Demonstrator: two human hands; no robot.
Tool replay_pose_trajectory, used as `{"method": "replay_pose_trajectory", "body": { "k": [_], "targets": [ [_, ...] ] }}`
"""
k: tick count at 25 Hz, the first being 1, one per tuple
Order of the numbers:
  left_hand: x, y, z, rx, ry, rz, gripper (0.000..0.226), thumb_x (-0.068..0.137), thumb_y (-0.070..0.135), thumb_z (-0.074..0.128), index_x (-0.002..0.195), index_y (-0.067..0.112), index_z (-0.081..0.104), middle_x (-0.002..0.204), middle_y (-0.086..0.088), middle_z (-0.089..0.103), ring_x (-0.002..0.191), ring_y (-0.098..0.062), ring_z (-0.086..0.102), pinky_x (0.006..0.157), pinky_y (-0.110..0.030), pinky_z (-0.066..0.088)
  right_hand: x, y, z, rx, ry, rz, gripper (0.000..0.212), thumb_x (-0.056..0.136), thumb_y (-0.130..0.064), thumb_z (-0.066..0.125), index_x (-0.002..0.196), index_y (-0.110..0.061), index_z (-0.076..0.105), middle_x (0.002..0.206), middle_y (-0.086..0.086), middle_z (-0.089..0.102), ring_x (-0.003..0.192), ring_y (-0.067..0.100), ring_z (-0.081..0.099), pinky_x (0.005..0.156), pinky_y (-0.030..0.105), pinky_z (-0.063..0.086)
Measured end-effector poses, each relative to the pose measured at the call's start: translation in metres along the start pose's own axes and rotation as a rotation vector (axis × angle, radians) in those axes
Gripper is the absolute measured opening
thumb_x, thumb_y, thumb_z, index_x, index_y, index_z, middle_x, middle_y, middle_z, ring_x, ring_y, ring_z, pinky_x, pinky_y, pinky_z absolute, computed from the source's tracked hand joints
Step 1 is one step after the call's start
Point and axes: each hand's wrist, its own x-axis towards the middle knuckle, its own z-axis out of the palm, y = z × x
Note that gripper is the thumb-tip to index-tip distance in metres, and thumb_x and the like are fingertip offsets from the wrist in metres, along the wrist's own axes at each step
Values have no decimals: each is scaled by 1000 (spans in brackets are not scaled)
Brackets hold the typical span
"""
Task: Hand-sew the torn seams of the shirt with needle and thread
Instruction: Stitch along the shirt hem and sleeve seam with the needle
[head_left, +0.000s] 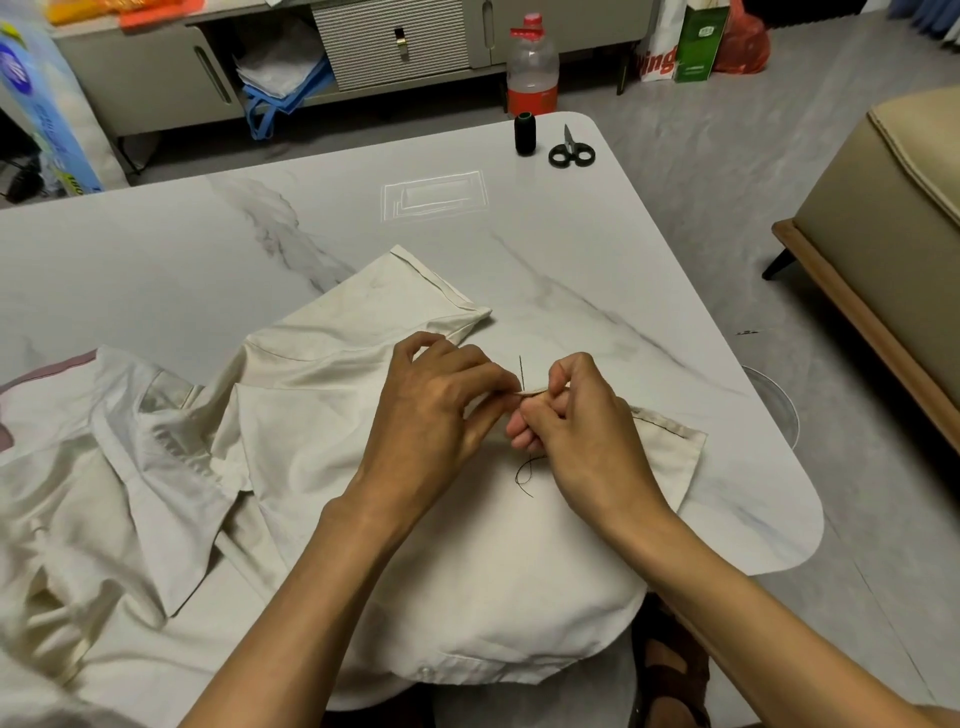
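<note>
Nearest, at the bottom edge, a foot in a dark sandal (670, 670) shows on the floor under the near rim of the table (156, 249), and the buttoned front of the cream shirt (467, 571) hangs over that rim. The shirt lies spread and rumpled across the near half of the marbled white tabletop, one sleeve reaching away toward the middle. Both forearms come in over it and hide much of the cloth beneath. The left hand (436, 405) has its fingers curled, thumb and forefinger pinching a raised fold of the shirt's edge; the right hand (582, 426) meets it fingertip to fingertip, fingers curled tight on the same fold. A thin dark line (521, 371) stands up between the two hands, needle or thread I cannot tell, and whether the right fingers also hold a needle is hidden. A loose curl of black thread (524, 475) lies on the cloth just below the right hand, and a row of dark stitches (660, 423) runs along the hem to its right. Farther off, near the far corner of the table, a black spool (525, 134) stands upright just beside black-handled scissors (570, 152). Beyond the table a plastic bottle (532, 62) with a red cap stands on the floor before a grey cabinet (395, 47); a tan seat (883, 249) sits at the right.
</note>
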Motion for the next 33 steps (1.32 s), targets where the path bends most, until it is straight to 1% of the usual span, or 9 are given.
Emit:
{"method": "replay_pose_trajectory", "body": {
  "k": [2, 4, 7, 9, 14, 19, 23, 27, 33],
  "targets": [
    [0, -2, -1, -1, 25, -41, 6, 87, 27, 71, 84, 22, 74, 80, 11, 67, 77, -11, 53, 90, -30, 33, -2, -1, -2, -61, -5, -30, 12, 96, -10, 53, 93, -18, 45, 70, 1, 71, 65, 12, 67, 67, 40, 55],
    [0, -3, -2, -5, 42, -68, 8, 88, 28, 71, 85, 22, 75, 81, 11, 67, 80, -12, 54, 88, -27, 32, -3, -3, -9, -351, 77, -129, 4, 99, -28, 50, 98, -24, 51, 71, -4, 71, 72, 18, 68, 68, 41, 52],
    [-1, -4, -4, -33, 58, -92, 11, 88, 31, 70, 85, 22, 75, 81, 11, 67, 84, -12, 54, 88, -25, 32, 1, -12, -27, -666, 304, -253, 16, 99, -35, 47, 95, -26, 60, 78, -6, 70, 80, 26, 63, 71, 39, 48],
    [-2, -4, -6, -46, 61, -84, 9, 87, 30, 71, 85, 21, 75, 81, 10, 67, 85, -12, 54, 89, -26, 32, 10, -14, -38, -556, 304, -221, 16, 95, -31, 55, 88, -26, 68, 83, -9, 68, 82, 18, 60, 71, 35, 45],
    [-3, -4, -6, -41, 64, -40, 5, 84, 25, 75, 84, 21, 74, 82, 11, 68, 85, -13, 54, 91, -27, 32, 18, -11, -32, -350, -9, 0, 11, 84, -29, 69, 79, -26, 78, 85, -12, 73, 88, 10, 65, 86, 40, 51],
    [-5, -6, -5, -40, 69, -20, 6, 83, 27, 76, 84, 20, 75, 82, 12, 68, 85, -11, 50, 90, -26, 31, 17, -12, -23, -187, -100, 65, 10, 81, -21, 73, 72, -22, 78, 72, -6, 73, 78, 13, 67, 74, 33, 52],
    [-5, -4, -8, -85, 51, -84, 4, 83, 25, 77, 83, 23, 74, 83, 16, 69, 82, -7, 44, 85, -22, 30, 21, -14, -23, 31, 56, 12, 15, 90, -13, 64, 78, -15, 72, 77, -8, 74, 74, 3, 66, 72, 16, 48],
    [-8, -4, -15, -224, 10, -159, 8, 82, 14, 80, 81, 18, 73, 79, 17, 66, 69, 0, 51, 65, -14, 35, 25, -20, -32, 447, 109, 60, 15, 102, -10, 47, 93, -5, 58, 81, 5, 74, 76, 18, 72, 76, 25, 59],
    [-19, -5, -21, -260, -61, -171, 12, 81, -1, 77, 83, 10, 72, 69, 20, 60, 60, -2, 59, 60, -8, 38, 19, -21, -26, 376, 71, -24, 15, 99, -3, 53, 103, -6, 67, 72, 2, 69, 72, 14, 68, 76, 22, 57]
  ]
}}
